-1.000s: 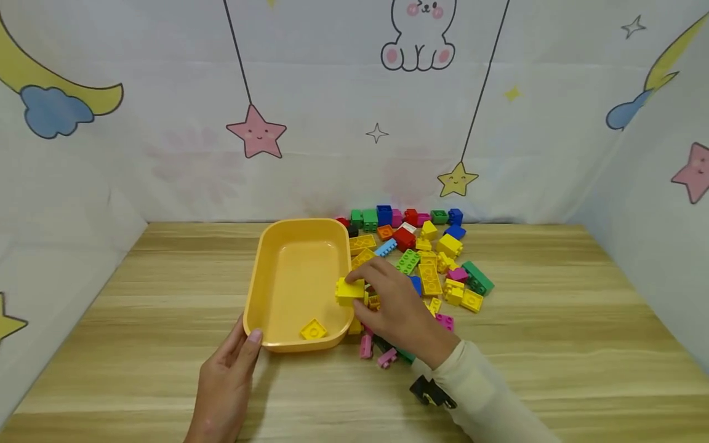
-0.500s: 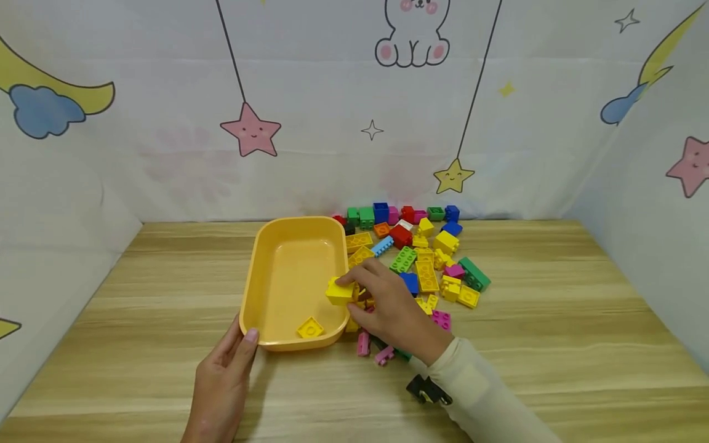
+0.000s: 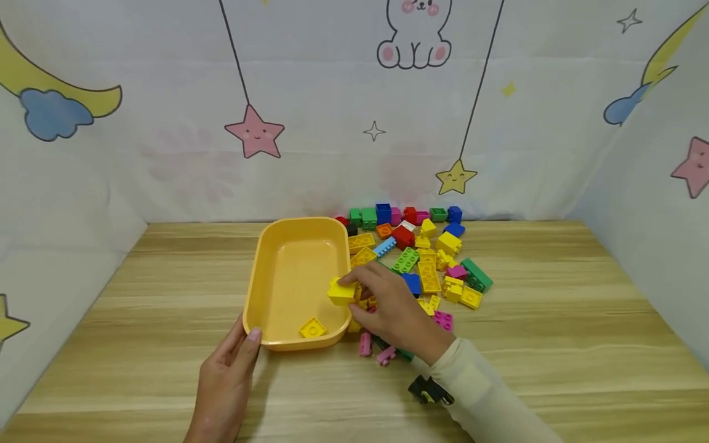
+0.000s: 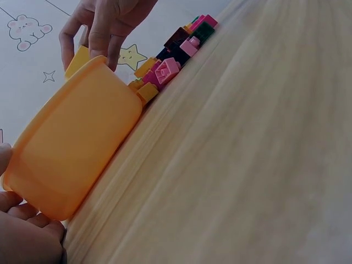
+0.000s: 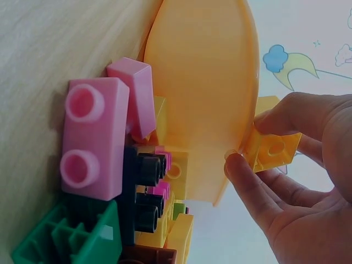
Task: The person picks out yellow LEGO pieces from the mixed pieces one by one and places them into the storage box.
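A deep orange-yellow plastic tray (image 3: 301,264) stands on the table. My left hand (image 3: 226,375) grips its near left corner, thumb over the rim and fingers against the outer wall. Over the tray's right rim, my right hand (image 3: 390,301) pinches a yellow toy building brick (image 3: 341,292) between thumb and fingers. The right wrist view shows the brick's hollow underside (image 5: 276,148) facing the hand. Inside the tray, near its front right corner, lies one yellow square brick (image 3: 312,328). My right hand hides part of the brick pile.
Right of the tray spreads a loose pile of bricks, among them a light green one (image 3: 406,260), a dark green one (image 3: 476,275) and pink ones (image 3: 386,355). The pile reaches back to the patterned cloth wall (image 3: 321,178). Wooden tabletop (image 3: 554,320) extends to both sides.
My right hand has shifted the yellow brick slightly left over the tray and turned it a little. My left hand keeps its grip on the tray.
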`<state>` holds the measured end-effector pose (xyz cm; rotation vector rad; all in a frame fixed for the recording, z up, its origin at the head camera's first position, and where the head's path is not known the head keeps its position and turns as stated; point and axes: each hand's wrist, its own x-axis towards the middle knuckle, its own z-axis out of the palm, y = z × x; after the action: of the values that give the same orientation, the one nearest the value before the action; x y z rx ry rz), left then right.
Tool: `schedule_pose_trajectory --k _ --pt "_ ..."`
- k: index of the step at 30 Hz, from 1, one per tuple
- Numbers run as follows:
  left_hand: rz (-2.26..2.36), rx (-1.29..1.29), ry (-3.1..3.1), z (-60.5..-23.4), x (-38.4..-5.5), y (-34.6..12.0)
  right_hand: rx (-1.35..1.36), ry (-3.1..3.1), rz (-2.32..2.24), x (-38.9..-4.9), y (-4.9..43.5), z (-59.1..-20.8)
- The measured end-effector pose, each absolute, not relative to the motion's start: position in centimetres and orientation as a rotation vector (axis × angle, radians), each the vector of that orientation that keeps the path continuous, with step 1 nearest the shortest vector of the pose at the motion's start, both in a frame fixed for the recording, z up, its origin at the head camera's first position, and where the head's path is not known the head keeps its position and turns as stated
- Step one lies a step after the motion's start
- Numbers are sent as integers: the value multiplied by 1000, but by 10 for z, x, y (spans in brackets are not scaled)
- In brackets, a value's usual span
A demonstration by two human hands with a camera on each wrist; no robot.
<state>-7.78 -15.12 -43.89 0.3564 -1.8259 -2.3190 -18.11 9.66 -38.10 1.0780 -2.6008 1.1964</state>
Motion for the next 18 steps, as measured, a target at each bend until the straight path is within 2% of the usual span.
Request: schedule_pose_trajectory --k 18 --pt "-2316 382 -1841 -439 -77 -152 1076 -2598 1218 -181 96 -382"
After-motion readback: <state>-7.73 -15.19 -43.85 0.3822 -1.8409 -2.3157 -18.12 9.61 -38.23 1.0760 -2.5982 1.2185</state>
